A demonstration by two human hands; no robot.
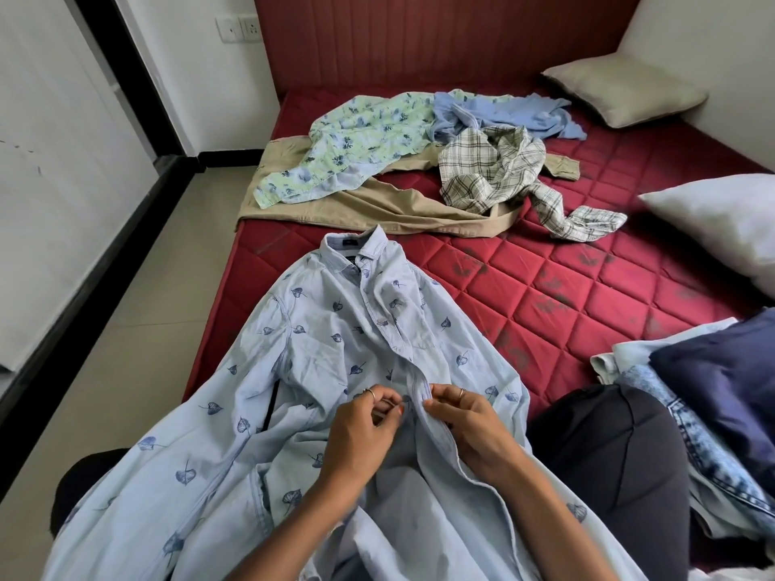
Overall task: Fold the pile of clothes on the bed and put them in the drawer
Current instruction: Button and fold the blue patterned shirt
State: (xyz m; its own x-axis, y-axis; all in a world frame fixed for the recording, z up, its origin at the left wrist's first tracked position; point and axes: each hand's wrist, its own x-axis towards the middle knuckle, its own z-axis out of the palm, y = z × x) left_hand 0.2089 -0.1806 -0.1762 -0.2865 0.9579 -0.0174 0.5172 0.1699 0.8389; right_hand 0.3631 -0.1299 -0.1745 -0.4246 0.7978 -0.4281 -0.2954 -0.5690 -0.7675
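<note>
1. Closest in, a light blue leaf-print shirt [335,371] is lying across the person's lap and spilling onto the near edge of the bed [566,287]. Its long axis is running from the lap away toward the headboard, collar pointing at the far end and leaning a bit left, hem end bunching up near the camera.
2. Both hands are working at the front placket, about mid-shirt. The left hand [360,434] is pinching the left front edge with curled fingers, right around a button. The right hand [465,429] is gripping the other placket edge between thumb and fingers. The two hands are sitting just beside each other, nearly touching.
3. There's a small dark label inside the collar, but honestly it's too tiny to read.
4. Off to the right, beside a dark-trousered knee [608,454], a stack is sitting with a navy garment [734,383] on top of acid-wash denim [687,438].
5. Further up the red quilted mattress, the unfolded pile is sprawling: khaki trousers [377,203] underneath, a green-and-blue floral shirt [360,140] lying over them, a plaid shirt [503,174] crumpled to its right, and a plain blue shirt [511,111] behind that.
6. Two pillows are resting on the right side, a white one [721,220] nearer and a beige one [629,90] by the headboard.
</note>
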